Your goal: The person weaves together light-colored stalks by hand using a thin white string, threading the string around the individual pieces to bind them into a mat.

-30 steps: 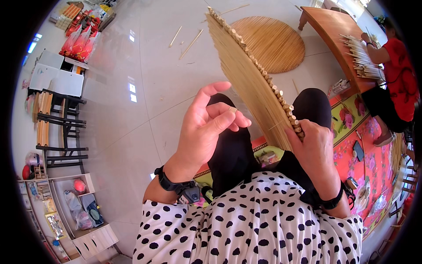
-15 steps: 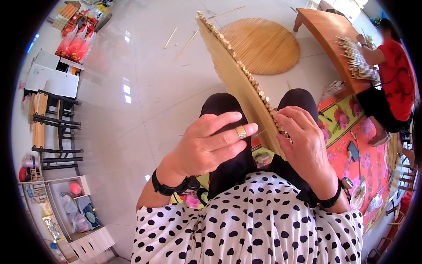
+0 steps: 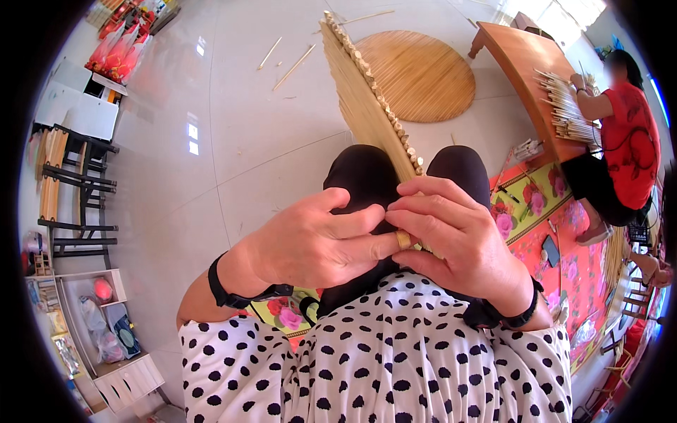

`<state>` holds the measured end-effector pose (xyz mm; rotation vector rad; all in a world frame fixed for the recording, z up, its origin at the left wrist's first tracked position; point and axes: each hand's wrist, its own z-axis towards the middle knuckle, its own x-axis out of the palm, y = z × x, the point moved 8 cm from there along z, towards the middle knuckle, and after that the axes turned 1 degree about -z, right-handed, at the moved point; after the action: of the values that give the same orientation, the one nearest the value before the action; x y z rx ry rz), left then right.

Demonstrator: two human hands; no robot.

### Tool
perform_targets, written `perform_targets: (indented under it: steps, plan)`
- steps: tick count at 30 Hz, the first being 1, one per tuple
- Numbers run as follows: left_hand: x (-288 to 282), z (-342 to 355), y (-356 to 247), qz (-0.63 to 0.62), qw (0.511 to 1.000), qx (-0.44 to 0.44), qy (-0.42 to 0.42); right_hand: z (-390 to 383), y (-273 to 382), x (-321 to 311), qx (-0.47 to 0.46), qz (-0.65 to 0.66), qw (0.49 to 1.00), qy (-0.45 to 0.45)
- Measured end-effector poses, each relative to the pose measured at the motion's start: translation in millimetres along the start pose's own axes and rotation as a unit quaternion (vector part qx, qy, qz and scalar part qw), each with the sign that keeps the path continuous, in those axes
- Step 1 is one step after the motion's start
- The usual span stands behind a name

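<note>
A pale mat of stalks (image 3: 367, 116) stands on edge between my black-clad knees, a row of cut round ends along its right edge. Over its near end, my left hand (image 3: 310, 240) and my right hand (image 3: 451, 240) meet fingertip to fingertip. A gold ring sits on one left finger. Both hands are closed in a pinch; whatever lies between the fingers is too hidden to make out. My right fingers cover the near end of the row of stalk ends.
A round mat of stalks (image 3: 430, 84) lies on the tiled floor ahead, with loose sticks (image 3: 293, 68) nearby. At right, a person in red (image 3: 626, 137) handles stalks (image 3: 568, 106) on a wooden table (image 3: 518, 67). Black stools (image 3: 79, 187) and a shelf (image 3: 106, 338) stand left.
My left hand has moved right, and its fingertips now meet those of my right hand. My right fingers have drawn closer together. The view has shifted slightly.
</note>
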<state>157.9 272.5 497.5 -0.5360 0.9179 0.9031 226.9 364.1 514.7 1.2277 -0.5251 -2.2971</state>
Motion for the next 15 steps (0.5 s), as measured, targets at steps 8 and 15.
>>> perform_targets:
  steps: [8, 15]
  plan:
    - [-7.2, 7.6, -0.8, -0.024, 0.999, 0.018, 0.015, 2.5, 1.5, -5.7, -0.031, -0.035, 0.999, -0.005]
    - [-61.8, -14.4, 11.1, -0.015, 0.998, 0.001, -0.056, -14.5, -31.8, -35.8, 0.050, -0.068, 0.994, -0.075]
